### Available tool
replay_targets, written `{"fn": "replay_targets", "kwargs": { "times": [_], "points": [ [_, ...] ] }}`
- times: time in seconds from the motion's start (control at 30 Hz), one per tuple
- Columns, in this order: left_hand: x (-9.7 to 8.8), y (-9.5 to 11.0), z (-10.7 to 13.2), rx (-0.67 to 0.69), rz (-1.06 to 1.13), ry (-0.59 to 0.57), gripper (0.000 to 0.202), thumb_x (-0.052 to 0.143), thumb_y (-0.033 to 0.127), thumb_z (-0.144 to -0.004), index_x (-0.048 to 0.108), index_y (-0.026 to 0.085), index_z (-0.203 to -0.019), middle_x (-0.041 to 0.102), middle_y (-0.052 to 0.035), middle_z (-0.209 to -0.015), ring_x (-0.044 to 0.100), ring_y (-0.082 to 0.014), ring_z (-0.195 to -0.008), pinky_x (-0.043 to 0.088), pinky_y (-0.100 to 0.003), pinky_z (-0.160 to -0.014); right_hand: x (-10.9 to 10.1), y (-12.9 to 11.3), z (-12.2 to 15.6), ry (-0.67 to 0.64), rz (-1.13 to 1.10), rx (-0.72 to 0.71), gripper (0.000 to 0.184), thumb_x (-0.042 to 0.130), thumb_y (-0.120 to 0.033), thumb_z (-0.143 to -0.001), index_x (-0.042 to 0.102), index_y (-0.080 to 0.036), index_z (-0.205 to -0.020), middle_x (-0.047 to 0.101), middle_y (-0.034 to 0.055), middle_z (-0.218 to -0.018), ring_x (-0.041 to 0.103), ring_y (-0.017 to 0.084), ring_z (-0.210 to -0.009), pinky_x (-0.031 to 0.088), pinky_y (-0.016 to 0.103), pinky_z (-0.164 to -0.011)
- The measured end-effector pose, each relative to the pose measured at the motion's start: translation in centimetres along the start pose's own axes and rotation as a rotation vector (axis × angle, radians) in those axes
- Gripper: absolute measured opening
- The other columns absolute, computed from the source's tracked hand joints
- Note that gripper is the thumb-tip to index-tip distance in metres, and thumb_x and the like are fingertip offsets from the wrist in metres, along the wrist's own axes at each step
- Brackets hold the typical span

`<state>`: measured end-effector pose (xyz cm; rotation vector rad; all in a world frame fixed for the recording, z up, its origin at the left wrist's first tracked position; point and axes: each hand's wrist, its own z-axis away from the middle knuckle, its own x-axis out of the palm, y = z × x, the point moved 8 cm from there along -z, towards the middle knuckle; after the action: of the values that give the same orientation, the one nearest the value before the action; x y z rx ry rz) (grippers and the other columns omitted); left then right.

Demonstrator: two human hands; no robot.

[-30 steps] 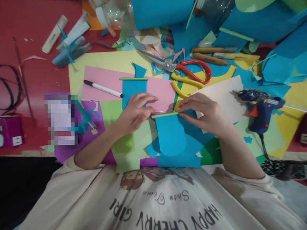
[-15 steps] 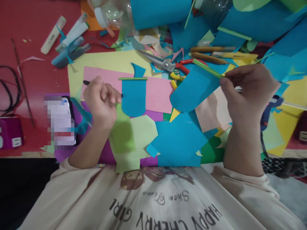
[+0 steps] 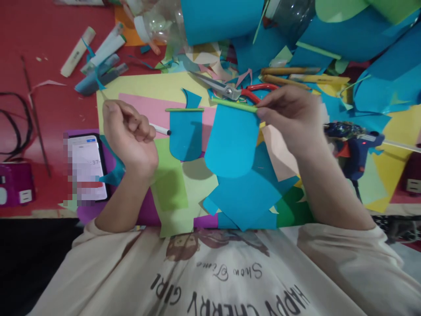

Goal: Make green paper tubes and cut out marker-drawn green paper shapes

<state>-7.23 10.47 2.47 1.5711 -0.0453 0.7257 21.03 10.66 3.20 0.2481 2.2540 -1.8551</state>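
My right hand (image 3: 289, 120) pinches the right end of a green strip along the top of a rounded blue paper piece (image 3: 232, 142), which hangs upright over the papers. My left hand (image 3: 130, 138) hovers at the left with its fingers curled in, and I see nothing in them. Partly behind that hand is a white marker (image 3: 161, 129) with a black tip. Right of it, a smaller blue paper piece (image 3: 186, 136) with a green strip across its top lies on the pink paper (image 3: 140, 103). Beyond my right hand lie scissors (image 3: 230, 91) with red handles.
A phone (image 3: 88, 166) lies at the left, below several markers (image 3: 78, 52). At the right is a blue glue gun (image 3: 360, 153) with a red light. Brown pencils (image 3: 286, 71), a clear bottle (image 3: 161, 19) and paper scraps crowd the far side.
My right hand has moved left with the blue paper piece, turning it from slanted to nearly upright. My left hand has shifted slightly left, uncovering the marker's white body.
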Motion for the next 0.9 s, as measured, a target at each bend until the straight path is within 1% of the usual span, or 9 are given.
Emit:
{"fn": "replay_targets", "kwargs": {
  "times": [0.17, 0.33, 0.43, 0.5, 0.6, 0.67, 0.73, 0.83, 0.9],
  "points": [
    [0.0, -0.1, 0.2, 0.051, -0.025, -0.056, 0.042, 0.025, 0.013, -0.098, 0.046, 0.016, -0.062, 0.033, 0.0068, -0.051, 0.021, -0.0039, -0.034, 0.015, -0.016, -0.034, 5.8, 1.1, -0.2, -0.168, 0.214, -0.013, 0.010, 0.060, -0.013, -0.078, 0.057, -0.022, -0.076, 0.065, -0.0011, -0.072, 0.057, 0.013, -0.063, 0.049, 0.030, -0.059],
    [0.2, -0.7, 0.6, 0.061, -0.083, -0.120, 0.032, 0.035, 0.006, -0.092, 0.047, 0.018, -0.066, 0.033, 0.0076, -0.052, 0.020, -0.0037, -0.034, 0.015, -0.017, -0.034, 8.9, 0.4, -0.5, -0.243, 0.546, -0.142, 0.013, 0.055, -0.018, -0.087, 0.055, -0.026, -0.077, 0.070, 0.0033, -0.087, 0.059, 0.020, -0.087, 0.051, 0.038, -0.083],
    [0.8, -1.0, 1.0, 0.132, -0.157, -0.231, 0.021, 0.056, 0.023, -0.088, 0.050, 0.020, -0.068, 0.029, 0.0094, -0.049, 0.016, -0.0032, -0.033, 0.011, -0.020, -0.033, 8.9, 0.0, -0.6, -0.279, 0.706, -0.190, 0.008, 0.055, -0.021, -0.089, 0.059, -0.024, -0.083, 0.071, 0.0050, -0.100, 0.059, 0.022, -0.098, 0.047, 0.041, -0.093],
    [1.0, -1.4, 1.4, 0.157, -0.244, -0.279, 0.027, 0.064, 0.041, -0.084, 0.051, 0.022, -0.068, 0.026, 0.0097, -0.047, 0.017, -0.0040, -0.033, 0.012, -0.021, -0.033, 7.9, -0.4, -0.4, -0.275, 0.732, -0.204, 0.007, 0.056, -0.022, -0.090, 0.062, -0.022, -0.086, 0.071, 0.0062, -0.104, 0.060, 0.024, -0.100, 0.047, 0.042, -0.094],
    [1.1, -1.9, 1.9, 0.136, -0.320, -0.318, 0.037, 0.066, 0.054, -0.079, 0.051, 0.023, -0.066, 0.023, 0.0093, -0.046, 0.018, -0.0050, -0.034, 0.013, -0.022, -0.033, 6.0, -1.2, 0.9, -0.254, 0.706, -0.245, 0.010, 0.054, -0.024, -0.091, 0.062, -0.022, -0.085, 0.072, 0.0063, -0.098, 0.062, 0.023, -0.095, 0.050, 0.041, -0.089],
    [1.4, -2.2, 2.3, 0.105, -0.324, -0.377, 0.041, 0.064, 0.058, -0.079, 0.049, 0.023, -0.063, 0.024, 0.0088, -0.046, 0.018, -0.0052, -0.034, 0.014, -0.023, -0.034, 5.5, -1.7, 2.4, -0.284, 0.666, -0.295, 0.012, 0.052, -0.024, -0.091, 0.062, -0.022, -0.087, 0.072, 0.0061, -0.093, 0.065, 0.023, -0.091, 0.053, 0.041, -0.084],
    [2.2, -2.6, 2.8, 0.074, -0.367, -0.505, 0.044, 0.060, 0.058, -0.082, 0.047, 0.022, -0.061, 0.027, 0.0079, -0.046, 0.019, -0.0053, -0.034, 0.014, -0.023, -0.034, 6.0, -1.8, 4.2, -0.347, 0.639, -0.347, 0.014, 0.050, -0.024, -0.092, 0.063, -0.019, -0.094, 0.072, 0.0082, -0.099, 0.066, 0.024, -0.094, 0.054, 0.042, -0.084],
    [3.6, -3.3, 4.1, 0.045, -0.636, -0.763, 0.041, 0.056, 0.049, -0.087, 0.049, 0.020, -0.058, 0.038, 0.0053, -0.047, 0.031, -0.0065, -0.038, 0.022, -0.022, -0.038, 6.8, -1.0, 5.9, -0.356, 0.690, -0.321, 0.025, 0.048, -0.023, -0.093, 0.061, -0.016, -0.113, 0.067, 0.0124, -0.116, 0.062, 0.028, -0.109, 0.050, 0.048, -0.095],
    [3.9, -3.3, 4.6, 0.057, -0.832, -0.836, 0.040, 0.055, 0.040, -0.088, 0.048, 0.019, -0.055, 0.039, 0.0047, -0.047, 0.034, -0.0072, -0.041, 0.026, -0.022, -0.041, 6.9, -0.5, 6.2, -0.309, 0.725, -0.295, 0.033, 0.049, -0.022, -0.092, 0.057, -0.014, -0.123, 0.063, 0.0156, -0.125, 0.058, 0.031, -0.118, 0.047, 0.051, -0.100]
  ]
}}
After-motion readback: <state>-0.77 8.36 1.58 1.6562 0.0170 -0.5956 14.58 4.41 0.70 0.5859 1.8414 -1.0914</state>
